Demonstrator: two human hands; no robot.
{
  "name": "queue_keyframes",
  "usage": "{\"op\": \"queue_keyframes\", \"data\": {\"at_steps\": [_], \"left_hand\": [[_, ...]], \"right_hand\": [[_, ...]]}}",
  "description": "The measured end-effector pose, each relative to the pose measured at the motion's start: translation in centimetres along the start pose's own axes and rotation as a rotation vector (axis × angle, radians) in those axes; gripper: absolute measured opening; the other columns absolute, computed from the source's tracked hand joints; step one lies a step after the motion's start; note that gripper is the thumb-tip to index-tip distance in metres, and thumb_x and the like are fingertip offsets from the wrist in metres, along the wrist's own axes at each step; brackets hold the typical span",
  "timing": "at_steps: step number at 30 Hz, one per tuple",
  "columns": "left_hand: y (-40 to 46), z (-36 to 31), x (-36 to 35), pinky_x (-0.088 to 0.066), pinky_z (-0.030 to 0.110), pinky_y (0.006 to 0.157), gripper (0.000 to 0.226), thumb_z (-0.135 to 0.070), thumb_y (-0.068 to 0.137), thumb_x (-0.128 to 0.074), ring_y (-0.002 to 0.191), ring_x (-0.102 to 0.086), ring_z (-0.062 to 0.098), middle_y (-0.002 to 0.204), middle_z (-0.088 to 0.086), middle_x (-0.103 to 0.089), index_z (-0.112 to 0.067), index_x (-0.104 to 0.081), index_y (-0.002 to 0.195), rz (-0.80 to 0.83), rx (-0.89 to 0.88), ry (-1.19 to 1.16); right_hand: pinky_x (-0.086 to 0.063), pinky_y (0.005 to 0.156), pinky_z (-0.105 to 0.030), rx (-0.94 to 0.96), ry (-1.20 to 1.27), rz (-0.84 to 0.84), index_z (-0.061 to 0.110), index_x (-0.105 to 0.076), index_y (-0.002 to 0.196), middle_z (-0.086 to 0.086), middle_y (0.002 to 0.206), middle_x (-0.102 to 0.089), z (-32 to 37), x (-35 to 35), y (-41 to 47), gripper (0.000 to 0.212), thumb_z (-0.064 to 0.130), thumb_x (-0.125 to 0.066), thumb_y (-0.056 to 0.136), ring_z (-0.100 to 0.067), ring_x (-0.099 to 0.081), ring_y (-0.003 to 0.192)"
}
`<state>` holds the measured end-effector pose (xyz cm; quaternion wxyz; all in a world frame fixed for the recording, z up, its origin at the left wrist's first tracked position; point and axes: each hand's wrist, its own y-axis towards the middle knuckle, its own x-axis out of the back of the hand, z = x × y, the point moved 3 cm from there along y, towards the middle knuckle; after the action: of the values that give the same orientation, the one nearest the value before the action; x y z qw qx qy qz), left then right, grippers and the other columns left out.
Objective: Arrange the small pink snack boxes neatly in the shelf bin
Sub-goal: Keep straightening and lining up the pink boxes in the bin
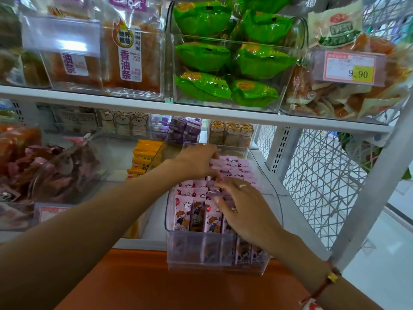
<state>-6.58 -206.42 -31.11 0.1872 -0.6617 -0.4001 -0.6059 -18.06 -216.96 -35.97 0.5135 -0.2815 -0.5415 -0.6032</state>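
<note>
A clear plastic shelf bin (271,195) sits on the lower shelf, pulled forward, packed with rows of small pink snack boxes (196,211) with cartoon figures on them. My left hand (196,161) reaches into the back half of the bin, its fingers curled down on the tops of the rear pink boxes. My right hand (243,206) lies over the middle rows, fingers spread and bent, fingertips touching the box tops near the left hand. A ring shows on one right finger. The boxes under both hands are partly hidden.
Orange snack packs (143,157) stand in the bin to the left. A clear bin of dark pink packets (51,171) is further left. Green packets (225,57) fill a bin on the upper shelf (134,106). White wire mesh (324,175) closes the right side. An orange surface (145,283) lies below.
</note>
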Motion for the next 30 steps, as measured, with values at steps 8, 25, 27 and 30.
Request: {"op": "queue_keyframes", "data": {"at_steps": [8, 25, 27, 30], "left_hand": [[-0.5, 0.3, -0.5, -0.041, 0.030, 0.088, 0.033, -0.031, 0.101, -0.042, 0.112, -0.057, 0.020, 0.126, 0.003, -0.061, -0.016, -0.063, 0.122, 0.200, -0.075, 0.090], [-3.6, 0.0, 0.5, -0.040, 0.017, 0.069, 0.023, -0.027, 0.098, -0.051, 0.084, -0.055, 0.005, 0.112, 0.001, -0.067, -0.013, -0.066, 0.108, -0.274, 0.103, -0.284], [-4.2, 0.1, 1.5, -0.041, 0.012, 0.060, 0.023, -0.027, 0.099, -0.049, 0.072, -0.056, 0.003, 0.102, 0.000, -0.065, -0.013, -0.062, 0.110, -0.434, 0.181, -0.467], [-5.8, 0.3, 2.8, -0.050, 0.021, 0.059, 0.023, -0.030, 0.099, -0.049, 0.071, -0.058, 0.006, 0.092, -0.003, -0.065, -0.014, -0.060, 0.109, -0.634, 0.274, -0.652]], "right_hand": [[-0.029, 0.102, -0.024, 0.018, 0.017, 0.020, 0.029, -0.043, 0.136, 0.006, 0.133, -0.048, 0.0, 0.6, -1.3, 0.038, 0.039, -0.040, 0.099, -0.008, -0.041, 0.121], [-0.029, 0.096, -0.024, 0.014, 0.055, 0.037, 0.031, -0.047, 0.131, 0.008, 0.127, -0.054, 0.1, 0.7, -1.9, 0.034, 0.037, -0.038, 0.099, -0.009, -0.042, 0.117], [-0.028, 0.095, -0.023, 0.012, 0.052, 0.038, 0.031, -0.046, 0.132, 0.008, 0.129, -0.054, 0.0, 0.7, -1.8, 0.034, 0.038, -0.037, 0.099, -0.009, -0.042, 0.118], [-0.026, 0.100, -0.025, 0.005, 0.042, 0.067, 0.031, -0.042, 0.136, 0.007, 0.135, -0.050, 0.1, 0.8, -1.9, 0.038, 0.040, -0.036, 0.100, -0.011, -0.038, 0.124]]}}
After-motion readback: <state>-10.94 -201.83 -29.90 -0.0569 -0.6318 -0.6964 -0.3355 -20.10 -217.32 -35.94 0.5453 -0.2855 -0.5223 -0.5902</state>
